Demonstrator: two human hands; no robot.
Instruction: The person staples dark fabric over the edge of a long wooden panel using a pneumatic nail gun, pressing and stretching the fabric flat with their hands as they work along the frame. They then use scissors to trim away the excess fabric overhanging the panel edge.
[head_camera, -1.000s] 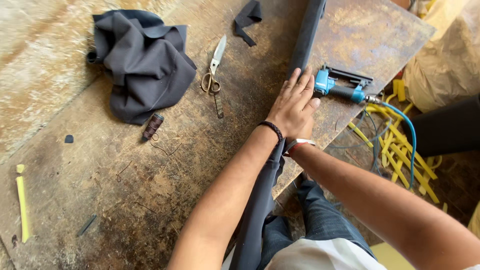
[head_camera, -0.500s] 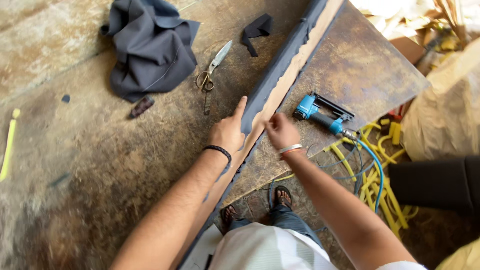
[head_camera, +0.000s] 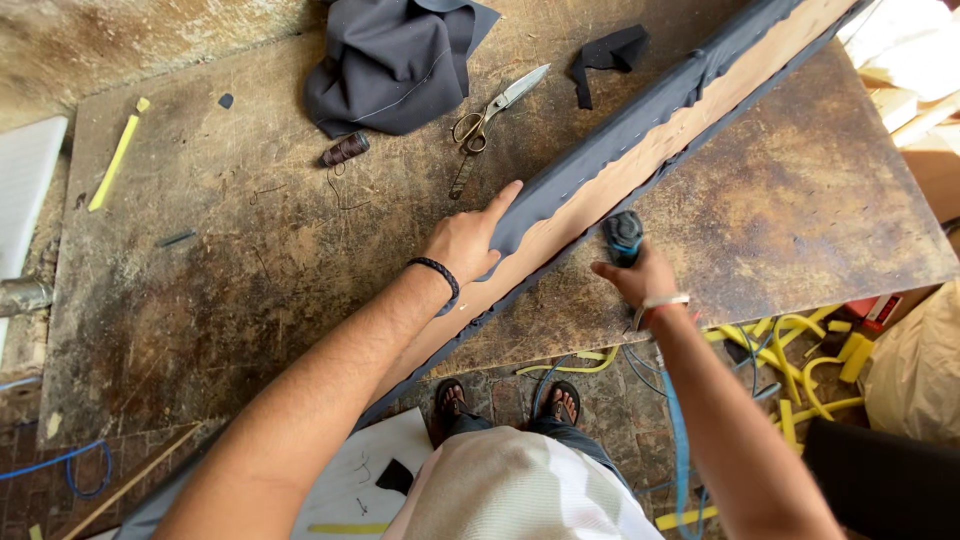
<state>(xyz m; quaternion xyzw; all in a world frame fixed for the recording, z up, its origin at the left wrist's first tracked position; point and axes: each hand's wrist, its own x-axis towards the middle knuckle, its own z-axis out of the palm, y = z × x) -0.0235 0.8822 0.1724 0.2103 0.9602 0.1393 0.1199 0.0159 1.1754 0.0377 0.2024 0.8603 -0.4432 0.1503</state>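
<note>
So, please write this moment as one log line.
left hand: pressing fabric on board | right hand: holding stapler

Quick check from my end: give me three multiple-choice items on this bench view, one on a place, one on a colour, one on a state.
1. Where do the scissors lie?
A. On the workbench beyond the long panel
B. On the floor
C. In the right hand

2. What colour is the tool in the right hand?
A. Red
B. Blue
C. White

3. What is the left hand doing?
A. Hanging free
B. Holding the thread spool
C. Pressing dark fabric against the panel's edge

Answers: 1 A, they rest on the bench near the dark cloth pile. 2 B, its body shows blue. 3 C, fingers lie flat on the fabric.
</note>
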